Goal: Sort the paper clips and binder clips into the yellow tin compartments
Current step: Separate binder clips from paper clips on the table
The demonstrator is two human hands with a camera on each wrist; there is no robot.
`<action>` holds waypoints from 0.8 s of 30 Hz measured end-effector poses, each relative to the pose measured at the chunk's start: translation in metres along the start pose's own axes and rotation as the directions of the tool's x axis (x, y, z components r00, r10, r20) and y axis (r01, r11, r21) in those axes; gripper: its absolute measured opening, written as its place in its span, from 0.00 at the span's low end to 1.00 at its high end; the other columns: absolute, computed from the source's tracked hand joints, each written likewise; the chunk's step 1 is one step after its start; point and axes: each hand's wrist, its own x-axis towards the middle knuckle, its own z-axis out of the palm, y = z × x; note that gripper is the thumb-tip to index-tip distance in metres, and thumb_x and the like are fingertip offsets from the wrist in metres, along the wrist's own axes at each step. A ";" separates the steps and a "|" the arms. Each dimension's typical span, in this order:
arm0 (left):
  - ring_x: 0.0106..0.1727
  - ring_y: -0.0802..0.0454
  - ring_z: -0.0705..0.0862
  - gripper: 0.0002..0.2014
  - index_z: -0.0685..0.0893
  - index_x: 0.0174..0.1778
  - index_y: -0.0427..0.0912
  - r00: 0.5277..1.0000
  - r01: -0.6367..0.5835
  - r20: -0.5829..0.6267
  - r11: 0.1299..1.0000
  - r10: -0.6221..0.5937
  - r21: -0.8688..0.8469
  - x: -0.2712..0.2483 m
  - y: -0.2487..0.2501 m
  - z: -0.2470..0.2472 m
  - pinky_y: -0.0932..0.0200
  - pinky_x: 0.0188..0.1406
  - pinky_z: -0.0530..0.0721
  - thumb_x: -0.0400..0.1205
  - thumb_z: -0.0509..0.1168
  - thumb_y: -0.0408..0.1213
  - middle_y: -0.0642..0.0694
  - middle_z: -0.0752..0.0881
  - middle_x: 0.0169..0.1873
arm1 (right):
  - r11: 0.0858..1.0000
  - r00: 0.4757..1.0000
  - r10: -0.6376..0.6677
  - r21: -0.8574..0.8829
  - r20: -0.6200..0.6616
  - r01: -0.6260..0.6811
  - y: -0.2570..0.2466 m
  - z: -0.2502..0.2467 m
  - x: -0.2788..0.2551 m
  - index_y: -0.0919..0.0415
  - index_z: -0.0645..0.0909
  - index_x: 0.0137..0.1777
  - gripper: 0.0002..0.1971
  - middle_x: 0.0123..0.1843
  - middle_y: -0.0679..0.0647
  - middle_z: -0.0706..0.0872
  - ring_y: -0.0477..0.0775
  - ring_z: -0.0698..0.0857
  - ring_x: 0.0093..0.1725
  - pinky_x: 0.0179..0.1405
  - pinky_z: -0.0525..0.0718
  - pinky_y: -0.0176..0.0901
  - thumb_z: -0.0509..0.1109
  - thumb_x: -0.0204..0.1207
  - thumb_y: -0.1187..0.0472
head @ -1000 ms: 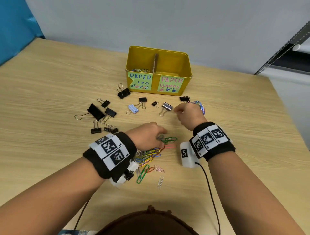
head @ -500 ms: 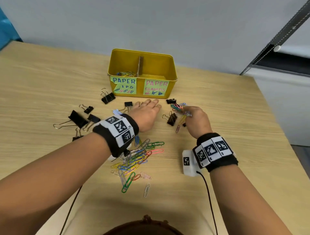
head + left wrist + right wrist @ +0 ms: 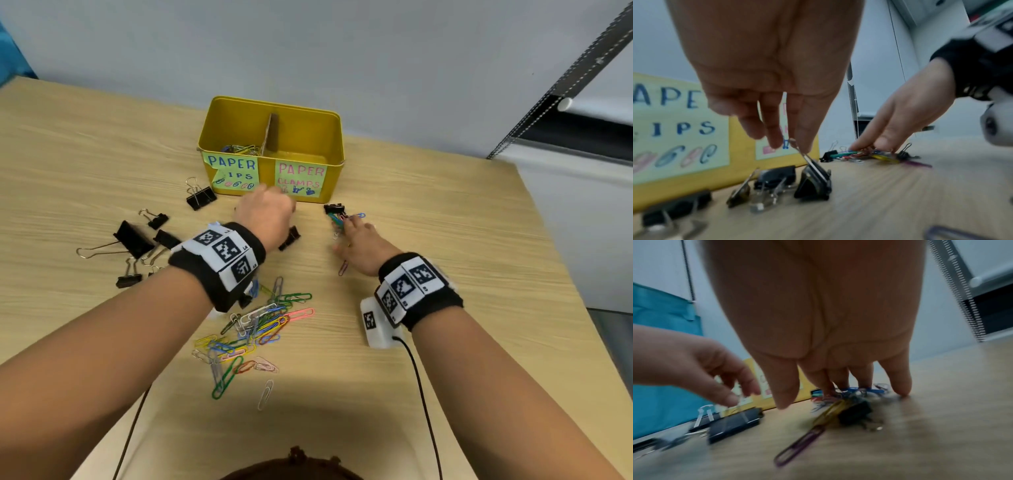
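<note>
The yellow tin [image 3: 310, 197] stands at the back, labelled for paper clips on the left and paper clamps on the right; several paper clips [image 3: 239, 149] lie in its left compartment. My left hand [image 3: 265, 212] is just in front of the tin. In the left wrist view this left hand [image 3: 791, 144] pinches the wire handle of a black binder clip [image 3: 813, 183] that rests on the table. My right hand [image 3: 349, 229] presses straight fingers [image 3: 902, 386] on a small bunch of coloured paper clips [image 3: 339, 219] beside a small black binder clip [image 3: 334, 208]. A purple paper clip [image 3: 799, 446] lies under the right palm.
A heap of coloured paper clips [image 3: 253, 329] lies near the left wrist. Several black binder clips [image 3: 133, 240] are scattered to the left, one more [image 3: 200, 197] by the tin's left corner. A white cabled device [image 3: 376, 322] sits below the right wrist. The table edge [image 3: 548, 240] runs along the right.
My left hand left the paper clip heap and moved forward to the binder clips before the tin. My right hand's fingers went from curled to flat on the small bunch.
</note>
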 end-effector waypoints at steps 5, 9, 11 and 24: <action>0.66 0.42 0.74 0.23 0.74 0.71 0.38 0.985 -0.123 -0.120 0.992 0.127 0.039 -0.003 0.028 -0.003 0.48 0.67 0.73 0.78 0.56 0.23 0.38 0.78 0.63 | 0.993 0.993 -0.110 0.041 0.046 0.108 0.009 -0.001 -0.018 0.62 0.69 0.77 0.22 0.77 0.63 0.73 0.62 0.72 0.75 0.71 0.69 0.43 0.56 0.83 0.59; 0.75 0.41 0.70 0.31 0.63 0.79 0.42 0.954 -0.269 0.141 0.963 0.263 0.024 0.005 0.050 -0.001 0.46 0.74 0.72 0.78 0.54 0.20 0.39 0.70 0.75 | 0.989 0.989 -0.143 -0.039 0.036 0.144 0.021 0.001 -0.023 0.61 0.64 0.78 0.25 0.75 0.65 0.68 0.68 0.68 0.76 0.76 0.67 0.52 0.58 0.81 0.57; 0.80 0.41 0.63 0.30 0.59 0.81 0.43 0.923 -0.293 0.302 0.944 0.238 0.150 0.010 0.047 0.002 0.44 0.77 0.67 0.81 0.54 0.25 0.43 0.59 0.82 | 0.970 0.965 -0.195 -0.109 0.175 0.215 0.019 0.006 -0.026 0.58 0.60 0.81 0.27 0.80 0.63 0.62 0.67 0.61 0.80 0.81 0.61 0.52 0.57 0.82 0.57; 0.81 0.42 0.61 0.31 0.58 0.81 0.47 0.898 -0.186 0.434 0.959 0.077 0.216 0.007 0.044 0.012 0.40 0.77 0.66 0.82 0.59 0.32 0.44 0.55 0.83 | 0.954 0.974 -0.151 -0.233 0.166 0.187 0.015 -0.005 -0.014 0.69 0.62 0.77 0.24 0.80 0.63 0.62 0.64 0.67 0.76 0.75 0.69 0.53 0.54 0.80 0.69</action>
